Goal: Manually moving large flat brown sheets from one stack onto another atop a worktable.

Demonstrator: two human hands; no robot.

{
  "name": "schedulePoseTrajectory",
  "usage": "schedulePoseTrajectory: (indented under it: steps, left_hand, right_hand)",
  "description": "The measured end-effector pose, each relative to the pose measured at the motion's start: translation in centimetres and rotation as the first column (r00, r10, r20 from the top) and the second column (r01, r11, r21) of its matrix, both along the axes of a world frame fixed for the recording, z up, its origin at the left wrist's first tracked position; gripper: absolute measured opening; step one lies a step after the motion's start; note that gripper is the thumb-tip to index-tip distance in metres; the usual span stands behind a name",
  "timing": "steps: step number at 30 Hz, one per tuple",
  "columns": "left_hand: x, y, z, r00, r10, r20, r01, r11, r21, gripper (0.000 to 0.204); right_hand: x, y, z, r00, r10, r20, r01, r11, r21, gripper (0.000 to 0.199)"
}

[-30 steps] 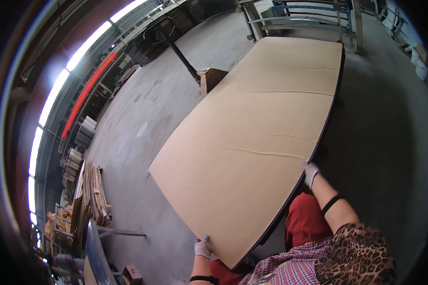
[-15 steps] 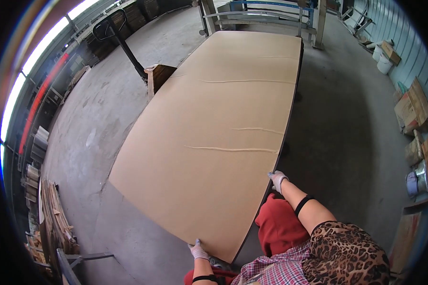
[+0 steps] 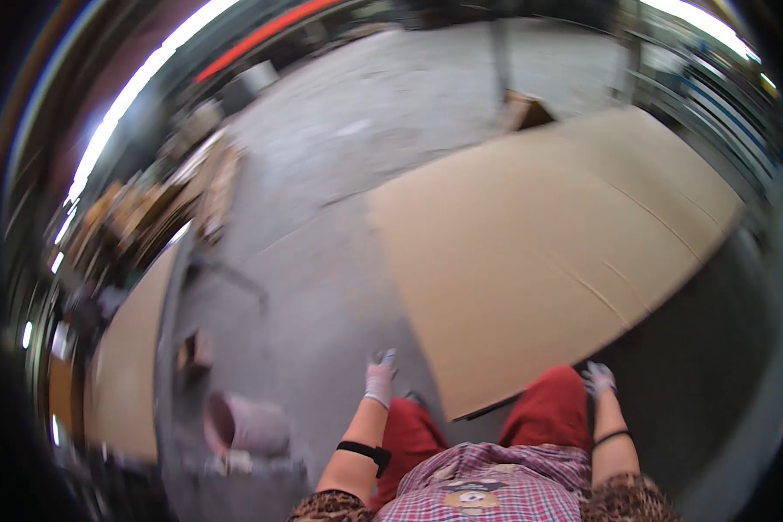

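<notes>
Two gloved hands hang loosely open, gripping nothing: left hand (image 3: pixel 380 376) over bare concrete floor (image 3: pixel 322 261), right hand (image 3: pixel 598 378) just beside the near edge of the large cardboard sheet (image 3: pixel 539 244) lying between them.

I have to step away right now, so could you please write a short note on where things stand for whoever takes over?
Left hand: gloved, free, off the near-left corner of the cardboard sheet; it holds nothing.
Right hand: gloved, at the sheet's near edge; whether it grips the sheet is too blurred to tell.
The large sheet lies flat, stretching away to the right above the concrete floor. A pinkish bucket stands to the left.
Done: the sheet lies flat.
Left: check the right hand's grip.
</notes>
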State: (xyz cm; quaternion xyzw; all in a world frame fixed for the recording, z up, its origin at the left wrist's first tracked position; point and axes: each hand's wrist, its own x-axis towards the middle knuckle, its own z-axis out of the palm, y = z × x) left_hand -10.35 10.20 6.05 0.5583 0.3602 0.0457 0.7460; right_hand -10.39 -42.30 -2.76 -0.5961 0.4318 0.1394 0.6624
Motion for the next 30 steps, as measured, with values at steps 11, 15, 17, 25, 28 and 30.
schedulePoseTrajectory:
  steps: [11, 15, 17, 25, 28, 30]
  left_hand:
    - [-40.7, 22.5, 4.8, 0.677, 0.736, 0.007, -0.674, 0.623, -0.397, 0.045]
    - [-45.9, 29.2, 9.1, 0.564, 0.770, 0.299, -0.637, 0.636, -0.436, 0.052]
    - [-46.0, 31.0, 11.8, 0.508, 0.788, 0.348, -0.632, 0.616, -0.470, 0.055]
    - [-45.1, 39.8, 15.5, 0.287, 0.813, 0.506, -0.749, 0.520, -0.410, 0.050]
    - [-38.1, 38.0, 15.9, 0.354, 0.765, 0.539, -0.839, 0.514, -0.178, 0.046]
    - [-32.9, 37.2, 11.9, 0.629, 0.616, 0.474, -0.695, 0.719, -0.013, 0.048]
  right_hand:
    - [-4.7, 9.2, 21.0, 0.741, -0.085, 0.666, 0.115, 0.993, -0.001, 0.035]
    - [-3.7, 14.3, 23.6, 0.619, 0.116, 0.776, -0.163, 0.986, -0.017, 0.041]
    - [-4.2, 19.2, 25.1, 0.606, 0.193, 0.772, -0.270, 0.963, -0.030, 0.039]
    - [-6.8, 31.4, 22.1, 0.533, 0.510, 0.675, -0.697, 0.717, 0.009, 0.027]
    - [-7.5, 33.2, 20.0, 0.513, 0.561, 0.650, -0.737, 0.676, -0.002, 0.028]
    - [-8.1, 35.5, 17.5, 0.499, 0.609, 0.616, -0.803, 0.592, 0.065, 0.024]
